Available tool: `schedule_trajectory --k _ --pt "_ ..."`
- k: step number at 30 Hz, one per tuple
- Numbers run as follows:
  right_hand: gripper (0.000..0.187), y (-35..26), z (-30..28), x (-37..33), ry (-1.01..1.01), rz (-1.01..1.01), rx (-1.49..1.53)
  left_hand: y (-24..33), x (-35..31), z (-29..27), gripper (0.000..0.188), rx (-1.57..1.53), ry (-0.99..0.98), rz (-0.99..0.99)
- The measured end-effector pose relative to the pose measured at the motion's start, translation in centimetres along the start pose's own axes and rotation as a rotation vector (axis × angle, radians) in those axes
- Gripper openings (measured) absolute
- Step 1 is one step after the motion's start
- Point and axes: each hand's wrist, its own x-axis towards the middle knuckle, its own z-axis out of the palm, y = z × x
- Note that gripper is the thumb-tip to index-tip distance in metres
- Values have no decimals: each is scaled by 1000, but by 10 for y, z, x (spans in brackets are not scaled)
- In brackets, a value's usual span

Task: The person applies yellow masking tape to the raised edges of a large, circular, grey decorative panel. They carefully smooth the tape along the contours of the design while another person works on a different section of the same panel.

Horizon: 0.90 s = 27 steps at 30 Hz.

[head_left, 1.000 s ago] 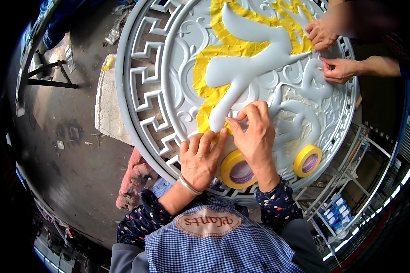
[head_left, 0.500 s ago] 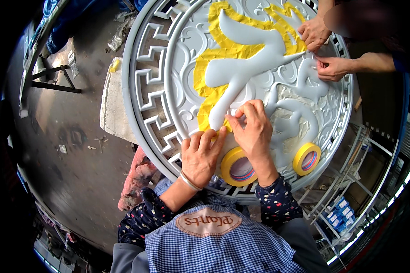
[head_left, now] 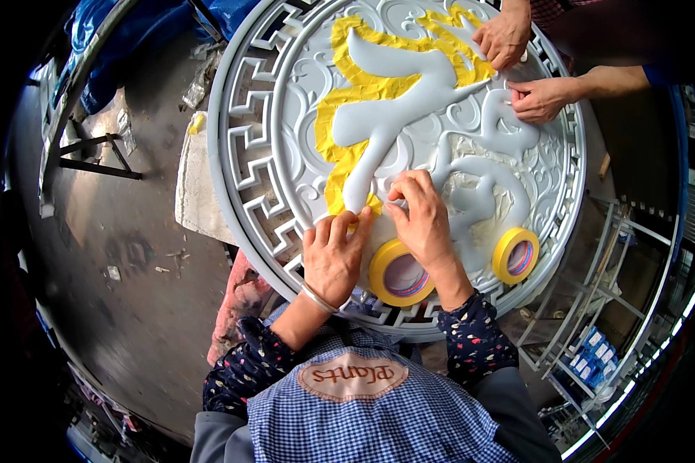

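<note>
A large round grey relief panel [head_left: 245, 166] with a fretwork border lies in front of me. Yellow masking tape [head_left: 336, 189] edges a smooth raised grey shape [head_left: 394, 108] on it. At the shape's near end, my left hand [head_left: 333, 258] has its thumb and fingers closed on a bit of this tape. Just right of it, my right hand [head_left: 422, 224] is pinched, thumb against forefinger; anything between them is too small to make out. One yellow tape roll [head_left: 380, 284] lies on the panel below my hands, and a second tape roll [head_left: 505, 258] is farther right.
Across the panel, another person's two hands [head_left: 504, 37] [head_left: 544, 100] work at the top right end of the shape. A white cloth-like piece [head_left: 201, 193] and a pink stained cloth [head_left: 239, 297] show at the left. A metal frame rack [head_left: 629, 305] stands at the right.
The panel sits slightly farther left in view. My right hand has drawn a little to the right, away from the tape's end; my left hand stays at the tape.
</note>
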Motion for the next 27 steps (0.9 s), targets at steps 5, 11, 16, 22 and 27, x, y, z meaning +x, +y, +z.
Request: schedule_trajectory --k 5,11,16,22,27 --pt "20 -10 -2 -4 21 -32 9 0 1 -2 64 -14 -13 6" --pt "30 -15 -10 -25 -62 -115 -164 -1 1 0 62 55 -13 36" --pt "34 -26 -21 -36 -78 -238 -397 3 2 -2 61 95 -31 39" --pt "28 -42 -53 -51 -93 -114 -222 -6 3 -8 54 -165 -14 17" --pt "37 -67 -41 -108 -234 36 -260 -4 -20 -28 42 -399 47 -5"
